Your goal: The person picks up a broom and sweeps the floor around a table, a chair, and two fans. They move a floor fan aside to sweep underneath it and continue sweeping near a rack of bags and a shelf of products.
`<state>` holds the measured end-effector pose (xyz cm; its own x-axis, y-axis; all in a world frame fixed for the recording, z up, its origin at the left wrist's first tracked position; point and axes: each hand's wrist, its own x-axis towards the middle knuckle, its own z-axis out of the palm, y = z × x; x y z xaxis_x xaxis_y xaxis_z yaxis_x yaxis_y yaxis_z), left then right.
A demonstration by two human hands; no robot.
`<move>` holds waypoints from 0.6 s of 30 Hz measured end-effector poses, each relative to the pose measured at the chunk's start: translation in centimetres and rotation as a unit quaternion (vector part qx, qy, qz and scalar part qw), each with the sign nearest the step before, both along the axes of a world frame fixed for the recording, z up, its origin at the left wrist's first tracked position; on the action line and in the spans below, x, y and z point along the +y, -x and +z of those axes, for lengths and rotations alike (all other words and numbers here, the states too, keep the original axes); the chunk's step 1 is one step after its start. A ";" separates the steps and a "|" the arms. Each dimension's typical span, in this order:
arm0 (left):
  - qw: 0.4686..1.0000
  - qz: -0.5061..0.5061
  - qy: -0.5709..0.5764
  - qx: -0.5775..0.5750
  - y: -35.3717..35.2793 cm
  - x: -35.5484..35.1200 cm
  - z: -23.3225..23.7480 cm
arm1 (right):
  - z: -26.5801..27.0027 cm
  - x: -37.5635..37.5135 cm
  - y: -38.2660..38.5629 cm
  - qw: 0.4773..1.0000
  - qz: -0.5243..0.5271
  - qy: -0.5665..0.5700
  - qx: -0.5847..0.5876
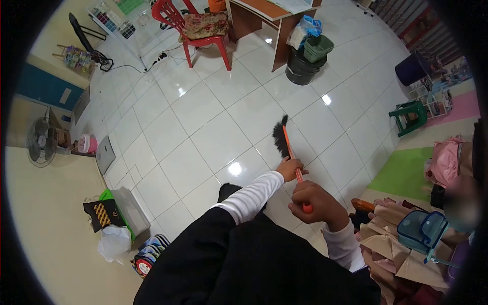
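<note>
A broom (281,138) with black bristles and an orange-red handle points away from me over the white tiled floor. Lower on the handle, close to the bristles, my left hand (290,169) is wrapped around it. My right hand (316,202) is closed on the handle's upper end, whose rounded red tip sticks out below the fist. Both forearms are in white sleeves. A black garment covers my front, and a dark shoe (230,190) shows beside the left sleeve.
Ahead are a red plastic chair (203,25), a desk (278,38) and a black bin (303,68). A green stool (409,117) stands to the right, above bags and brown cloth (389,229). On the left are a fan (41,141) and a storage box (129,208). Cables trail near the chair.
</note>
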<state>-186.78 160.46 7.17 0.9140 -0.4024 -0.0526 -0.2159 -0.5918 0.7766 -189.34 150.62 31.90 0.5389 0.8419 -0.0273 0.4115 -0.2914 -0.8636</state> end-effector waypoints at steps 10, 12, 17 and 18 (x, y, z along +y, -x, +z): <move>0.993 0.009 0.047 -0.105 4.5 13.7 14.5 | 12.0 7.6 -2.0 0.953 0.187 -0.186 0.146; 0.995 0.066 0.035 -0.065 6.1 18.2 15.6 | 11.3 11.1 -2.8 0.941 0.178 -0.213 0.192; 0.969 0.244 -0.039 -0.011 12.2 30.1 12.4 | 6.3 23.5 -5.6 0.906 0.189 -0.229 0.302; 0.958 0.275 -0.075 0.004 13.3 32.7 11.5 | 4.0 26.5 -6.0 0.899 0.217 -0.235 0.298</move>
<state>-200.06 193.20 18.64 0.9849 0.1530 -0.0805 0.1668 -0.7194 0.6743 -183.35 177.11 35.94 0.1637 0.9636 0.2114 -0.1781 0.2396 -0.9544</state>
